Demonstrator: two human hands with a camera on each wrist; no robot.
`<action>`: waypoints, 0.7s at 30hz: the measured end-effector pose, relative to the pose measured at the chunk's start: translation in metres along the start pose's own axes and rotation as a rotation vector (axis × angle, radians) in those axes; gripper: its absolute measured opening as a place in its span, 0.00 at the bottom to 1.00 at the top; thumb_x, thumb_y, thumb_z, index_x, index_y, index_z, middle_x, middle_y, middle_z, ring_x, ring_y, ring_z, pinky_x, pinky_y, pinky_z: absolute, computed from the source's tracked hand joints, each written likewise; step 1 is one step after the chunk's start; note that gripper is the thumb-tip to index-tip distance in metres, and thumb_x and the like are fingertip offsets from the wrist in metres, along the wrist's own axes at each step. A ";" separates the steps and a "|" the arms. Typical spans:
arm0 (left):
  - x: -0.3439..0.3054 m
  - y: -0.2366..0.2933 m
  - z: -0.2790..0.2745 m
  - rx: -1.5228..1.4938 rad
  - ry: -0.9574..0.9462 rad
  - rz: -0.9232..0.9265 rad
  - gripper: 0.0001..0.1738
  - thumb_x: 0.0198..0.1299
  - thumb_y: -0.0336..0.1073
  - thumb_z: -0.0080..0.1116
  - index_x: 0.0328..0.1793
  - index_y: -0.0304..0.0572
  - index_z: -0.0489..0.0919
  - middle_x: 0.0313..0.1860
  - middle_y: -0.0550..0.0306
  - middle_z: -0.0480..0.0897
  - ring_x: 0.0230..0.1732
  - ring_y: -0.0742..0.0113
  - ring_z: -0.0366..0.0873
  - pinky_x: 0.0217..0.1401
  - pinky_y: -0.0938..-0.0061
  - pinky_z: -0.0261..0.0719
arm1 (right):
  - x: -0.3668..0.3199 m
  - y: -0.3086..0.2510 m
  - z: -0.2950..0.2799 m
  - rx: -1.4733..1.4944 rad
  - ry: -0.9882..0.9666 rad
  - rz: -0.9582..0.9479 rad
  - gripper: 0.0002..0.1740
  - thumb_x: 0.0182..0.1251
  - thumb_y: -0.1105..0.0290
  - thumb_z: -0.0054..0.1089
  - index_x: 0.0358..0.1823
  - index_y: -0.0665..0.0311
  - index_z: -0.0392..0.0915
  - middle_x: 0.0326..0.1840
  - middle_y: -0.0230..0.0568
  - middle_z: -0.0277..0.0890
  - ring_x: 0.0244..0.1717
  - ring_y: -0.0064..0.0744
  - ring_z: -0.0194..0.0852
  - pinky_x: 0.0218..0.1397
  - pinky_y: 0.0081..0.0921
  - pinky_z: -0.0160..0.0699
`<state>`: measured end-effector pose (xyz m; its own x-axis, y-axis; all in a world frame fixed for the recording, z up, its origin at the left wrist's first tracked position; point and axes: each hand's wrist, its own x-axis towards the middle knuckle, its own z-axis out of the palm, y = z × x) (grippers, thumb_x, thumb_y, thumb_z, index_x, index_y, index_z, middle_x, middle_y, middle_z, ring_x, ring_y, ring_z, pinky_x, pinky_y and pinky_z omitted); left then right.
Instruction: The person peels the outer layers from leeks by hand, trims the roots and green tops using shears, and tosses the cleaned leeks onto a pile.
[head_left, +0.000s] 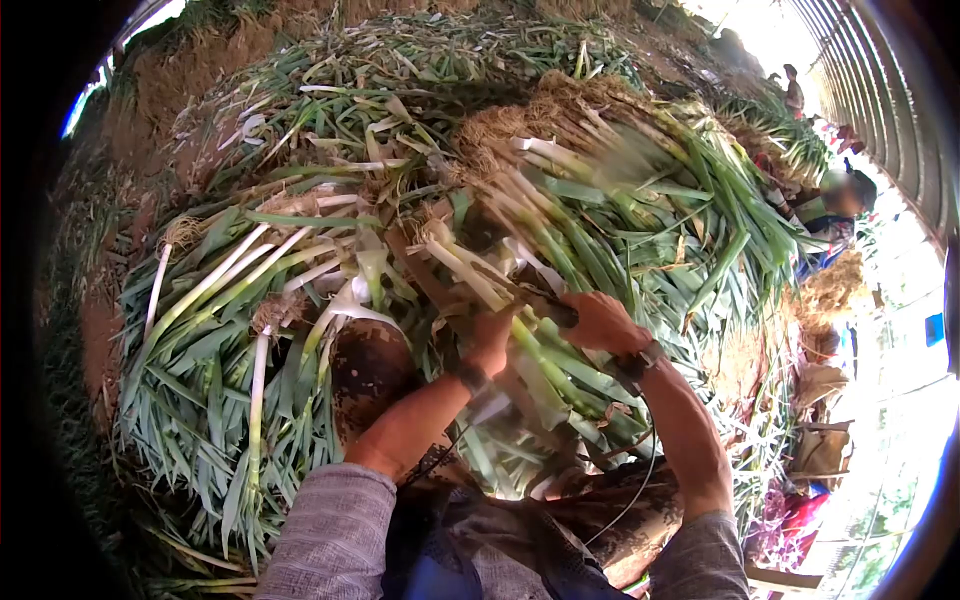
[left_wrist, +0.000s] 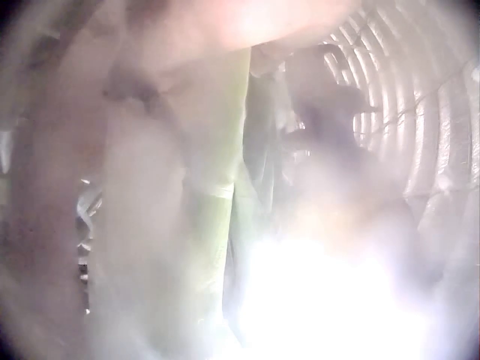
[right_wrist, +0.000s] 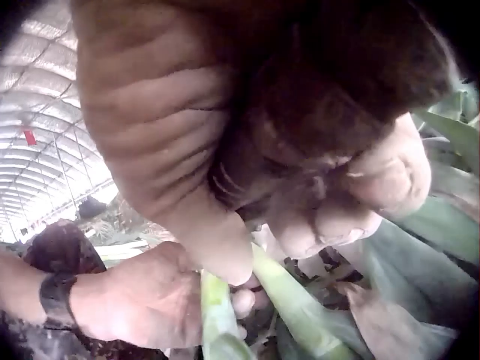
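Note:
My left hand [head_left: 488, 342] is curled round pale leek stalks [head_left: 468, 268], whose roots point up and away. Close beside it, my right hand [head_left: 603, 324] grips a dark, handle-like object [head_left: 545, 304]; what kind of tool it is, I cannot tell. In the right wrist view that dark object [right_wrist: 337, 82] lies inside the curled fingers of the right hand [right_wrist: 165, 112], and the left hand [right_wrist: 142, 300] holds a green-white stalk [right_wrist: 217, 304] just beyond. The left wrist view is hazy, with a blurred hand [left_wrist: 247, 22] over a green stalk [left_wrist: 214, 225].
A large heap of rooted leeks [head_left: 560, 215] lies ahead and to the right. More leeks [head_left: 255, 400] spread at the left, beside a knee in patterned cloth [head_left: 370, 375]. Another person [head_left: 835, 205] is at the far right, near the ribbed greenhouse wall [head_left: 900, 100].

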<state>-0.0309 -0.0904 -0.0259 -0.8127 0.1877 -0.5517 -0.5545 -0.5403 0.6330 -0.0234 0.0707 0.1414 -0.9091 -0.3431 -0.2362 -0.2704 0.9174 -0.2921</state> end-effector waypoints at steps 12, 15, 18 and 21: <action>-0.003 0.035 0.037 -0.242 -0.517 0.029 0.16 0.67 0.47 0.61 0.54 0.49 0.77 0.44 0.64 0.80 0.45 0.69 0.77 0.46 0.69 0.77 | -0.099 0.032 -0.014 0.338 0.313 0.147 0.24 0.56 0.67 0.69 0.56 0.65 0.80 0.33 0.48 0.83 0.31 0.36 0.83 0.40 0.30 0.81; -0.020 0.033 0.049 -0.279 -0.740 -0.115 0.15 0.67 0.44 0.60 0.53 0.46 0.78 0.45 0.63 0.80 0.46 0.69 0.77 0.49 0.73 0.76 | -0.108 0.024 -0.017 0.183 0.394 -0.010 0.23 0.56 0.64 0.69 0.53 0.65 0.80 0.33 0.52 0.83 0.34 0.45 0.85 0.38 0.32 0.81; -0.030 0.027 0.059 -0.158 -0.703 -0.141 0.15 0.66 0.46 0.60 0.50 0.44 0.78 0.38 0.62 0.79 0.38 0.68 0.76 0.44 0.71 0.76 | -0.114 0.018 -0.024 0.301 0.468 0.161 0.23 0.56 0.64 0.68 0.53 0.64 0.80 0.34 0.52 0.83 0.34 0.46 0.85 0.39 0.35 0.81; -0.038 0.016 0.065 -0.065 -0.693 -0.103 0.16 0.66 0.45 0.61 0.51 0.43 0.78 0.38 0.60 0.80 0.39 0.66 0.79 0.46 0.69 0.79 | -0.119 0.022 -0.022 0.180 0.526 0.014 0.20 0.57 0.63 0.68 0.51 0.61 0.80 0.31 0.51 0.82 0.30 0.49 0.83 0.36 0.38 0.80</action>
<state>-0.0204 -0.0526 0.0405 -0.6956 0.7083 -0.1205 -0.6407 -0.5356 0.5502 0.0720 0.1360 0.1838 -0.9605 -0.1417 0.2393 -0.2402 0.8563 -0.4573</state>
